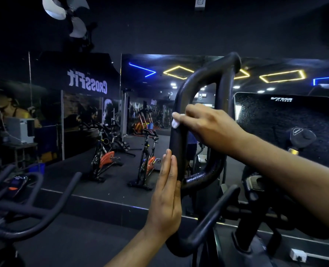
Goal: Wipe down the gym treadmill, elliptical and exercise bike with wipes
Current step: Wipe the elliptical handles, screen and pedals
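In front of the wall mirror (94, 116), the right hand (207, 124) wraps its fingers (181, 118) around the elliptical's looped black handle (176, 143), pinching a white wipe (175, 123) against it. The left hand (166, 193) lies flat, fingers pressed together, against the handle's lower left side.

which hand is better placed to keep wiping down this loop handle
Right. The right hand already presses the white wipe on the loop handle; the left hand lies flat against its lower part, bracing, with no wipe visible.
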